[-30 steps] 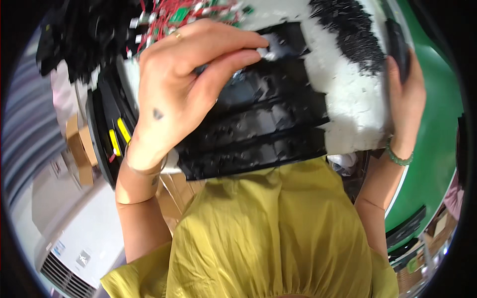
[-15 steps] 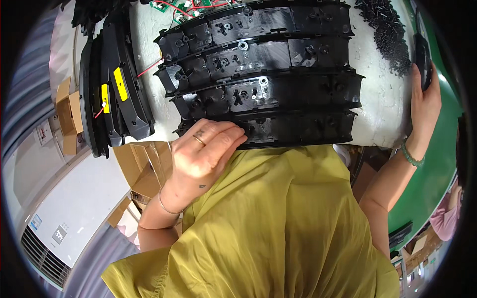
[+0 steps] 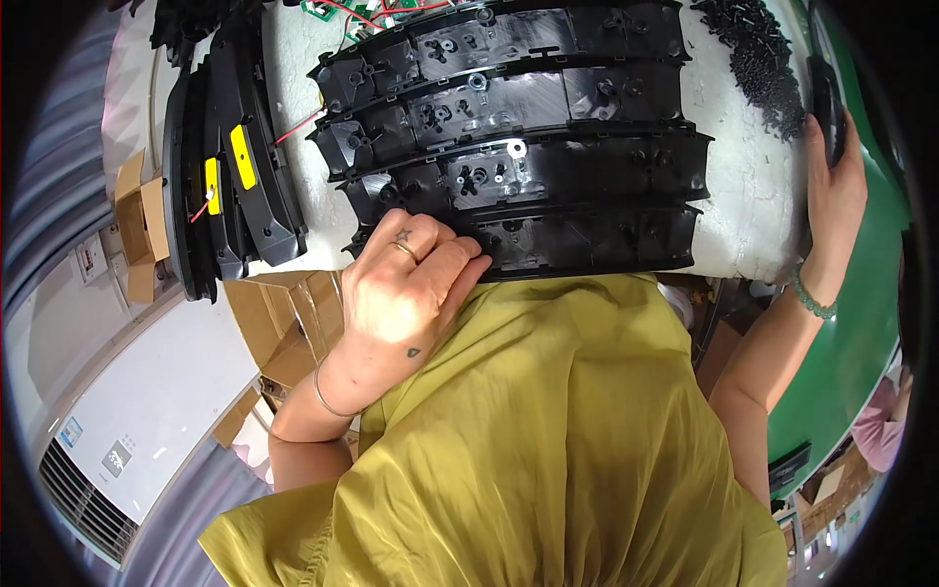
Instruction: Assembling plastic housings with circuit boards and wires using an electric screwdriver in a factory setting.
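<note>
Several long curved black plastic housings [image 3: 577, 168] lie in a stack of rows before me, their inner sides with posts and bosses facing up. My left hand [image 3: 406, 279] is over the left end of the nearest housing [image 3: 592, 243]. Its fingers are bent and pinched together at that housing, and whatever is between the fingertips is hidden. Off to the right, my right hand [image 3: 839, 191] is closed around a slim black handle, by its shape an electric screwdriver [image 3: 827, 112]. Its tip is not visible.
Loose black screws [image 3: 753, 64] are heaped at the far right of the white work surface [image 3: 738, 220]. Closed black units with yellow labels [image 3: 243, 157] stand at the left. Green circuit boards with red wires [image 3: 337, 12] lie at the back. A cardboard box [image 3: 279, 328] sits below the edge.
The housings sit slightly higher in view. My left hand has shifted a little to the right, with its fingers more bent. My right hand keeps hold of the electric screwdriver, slightly higher in view.
</note>
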Motion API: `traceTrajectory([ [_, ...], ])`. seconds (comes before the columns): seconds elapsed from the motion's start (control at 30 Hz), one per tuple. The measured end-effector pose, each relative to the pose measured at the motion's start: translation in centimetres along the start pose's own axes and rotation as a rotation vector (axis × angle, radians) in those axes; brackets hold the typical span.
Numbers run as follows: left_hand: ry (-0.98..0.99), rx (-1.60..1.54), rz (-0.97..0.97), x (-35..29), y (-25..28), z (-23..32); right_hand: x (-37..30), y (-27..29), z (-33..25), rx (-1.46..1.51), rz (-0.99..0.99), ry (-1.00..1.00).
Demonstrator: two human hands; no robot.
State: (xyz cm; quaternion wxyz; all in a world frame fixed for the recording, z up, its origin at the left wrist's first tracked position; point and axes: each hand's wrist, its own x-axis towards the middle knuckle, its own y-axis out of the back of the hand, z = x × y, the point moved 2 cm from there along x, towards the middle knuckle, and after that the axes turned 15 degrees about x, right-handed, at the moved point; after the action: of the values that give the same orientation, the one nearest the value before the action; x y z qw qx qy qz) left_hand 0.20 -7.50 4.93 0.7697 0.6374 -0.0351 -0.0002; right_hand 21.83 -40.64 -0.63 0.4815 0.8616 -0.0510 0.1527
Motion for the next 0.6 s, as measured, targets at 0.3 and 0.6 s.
traceTrajectory([
  [0.3,0.002,0.046,-0.013,-0.1,0.1,0.4,-0.5,0.5,-0.3,-0.028,0.027,0.043],
  [0.6,-0.096,0.067,0.054,-0.6,0.3,0.7,-1.0,3.0,-1.1,0.025,0.023,-0.026],
])
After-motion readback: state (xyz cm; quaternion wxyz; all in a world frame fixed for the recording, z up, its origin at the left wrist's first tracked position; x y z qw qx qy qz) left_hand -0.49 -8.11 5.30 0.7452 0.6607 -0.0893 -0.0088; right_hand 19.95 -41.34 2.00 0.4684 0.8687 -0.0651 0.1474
